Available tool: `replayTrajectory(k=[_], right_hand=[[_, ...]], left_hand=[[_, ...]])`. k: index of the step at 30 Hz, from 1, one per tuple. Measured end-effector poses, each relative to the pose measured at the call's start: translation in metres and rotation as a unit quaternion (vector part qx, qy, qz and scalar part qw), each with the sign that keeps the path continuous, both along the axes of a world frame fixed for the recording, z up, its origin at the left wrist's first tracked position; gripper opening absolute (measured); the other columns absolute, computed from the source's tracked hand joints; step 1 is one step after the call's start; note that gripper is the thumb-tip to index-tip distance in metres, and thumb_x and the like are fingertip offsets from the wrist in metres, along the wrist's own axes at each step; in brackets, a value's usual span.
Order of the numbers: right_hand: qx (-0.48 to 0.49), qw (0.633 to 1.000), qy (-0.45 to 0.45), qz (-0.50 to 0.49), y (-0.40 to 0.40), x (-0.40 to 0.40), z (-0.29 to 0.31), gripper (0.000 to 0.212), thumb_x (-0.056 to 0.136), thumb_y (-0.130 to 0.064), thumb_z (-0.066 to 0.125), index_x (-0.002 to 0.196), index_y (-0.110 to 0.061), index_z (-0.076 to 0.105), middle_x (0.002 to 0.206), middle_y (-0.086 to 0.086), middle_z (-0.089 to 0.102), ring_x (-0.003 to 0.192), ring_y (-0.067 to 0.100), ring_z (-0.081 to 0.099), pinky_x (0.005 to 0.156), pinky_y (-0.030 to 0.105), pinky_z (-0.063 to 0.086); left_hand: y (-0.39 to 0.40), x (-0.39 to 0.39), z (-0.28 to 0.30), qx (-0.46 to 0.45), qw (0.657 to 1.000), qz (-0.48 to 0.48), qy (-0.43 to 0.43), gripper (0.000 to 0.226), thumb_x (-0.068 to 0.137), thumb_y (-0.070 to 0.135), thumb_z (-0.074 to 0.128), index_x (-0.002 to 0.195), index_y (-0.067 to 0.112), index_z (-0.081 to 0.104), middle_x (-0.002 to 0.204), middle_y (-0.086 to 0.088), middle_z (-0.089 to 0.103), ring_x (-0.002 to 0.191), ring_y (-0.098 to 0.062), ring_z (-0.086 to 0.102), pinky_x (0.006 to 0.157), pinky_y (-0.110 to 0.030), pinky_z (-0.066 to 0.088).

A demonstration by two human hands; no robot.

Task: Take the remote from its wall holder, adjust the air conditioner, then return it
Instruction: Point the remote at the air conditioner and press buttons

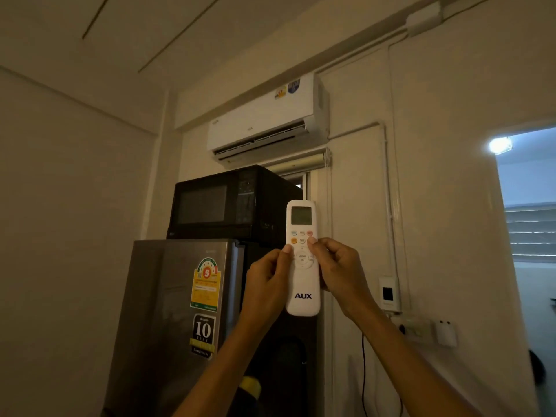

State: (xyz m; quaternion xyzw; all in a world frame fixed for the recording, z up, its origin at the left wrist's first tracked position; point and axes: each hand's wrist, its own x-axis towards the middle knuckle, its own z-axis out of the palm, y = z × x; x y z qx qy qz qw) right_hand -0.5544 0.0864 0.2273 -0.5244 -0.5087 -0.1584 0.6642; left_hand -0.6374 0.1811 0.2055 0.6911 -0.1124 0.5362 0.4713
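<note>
A white AUX remote (302,284) stands upright in front of me, held between both hands, its screen facing me. My left hand (266,285) grips its left edge, thumb resting beside the round menu pad. My right hand (338,270) grips the right edge, thumb tip on the small buttons under the screen. High on the wall hangs the white air conditioner (264,118), its bottom flap open. A white wall holder (388,293) with a dark window sits on the wall to the right of my right hand.
A black microwave (231,203) sits on a grey fridge (177,320) at the left. A socket strip and plug (427,329) are mounted below the holder, with a black cable hanging down. A bright doorway (529,236) opens at the far right.
</note>
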Motion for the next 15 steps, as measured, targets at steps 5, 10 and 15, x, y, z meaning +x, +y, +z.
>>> replayTrajectory(k=[5,10,15], right_hand=[[-0.031,0.999,0.005,0.005,-0.007,0.004,-0.027,0.006,0.086,-0.027,0.053,0.086,-0.028,0.059,0.089,-0.013,0.066,0.070,-0.002,0.068,0.053,0.016,0.054],[-0.059,0.997,0.034,-0.023,-0.016,0.018,-0.060,0.018,0.085,-0.029,0.053,0.094,-0.016,0.062,0.093,-0.004,0.069,0.075,0.010,0.071,0.048,0.016,0.051],[-0.095,0.992,0.060,-0.055,-0.035,0.039,-0.089,0.024,0.085,-0.032,0.053,0.095,-0.012,0.062,0.089,-0.004,0.070,0.075,0.012,0.071,0.049,0.023,0.055]], left_hand=[[0.001,0.004,-0.027,0.001,1.000,-0.001,0.017,0.015,0.089,0.030,0.041,0.082,0.026,0.055,0.083,0.002,0.066,0.070,-0.009,0.068,0.055,-0.016,0.053],[-0.007,0.018,-0.061,-0.012,0.999,-0.026,0.042,0.016,0.086,0.033,0.042,0.083,0.025,0.055,0.084,0.004,0.067,0.071,-0.006,0.068,0.057,-0.016,0.055],[-0.019,0.044,-0.090,-0.016,0.996,-0.039,0.072,0.021,0.080,0.043,0.041,0.083,0.027,0.055,0.084,0.005,0.066,0.074,-0.009,0.069,0.056,-0.015,0.054]])
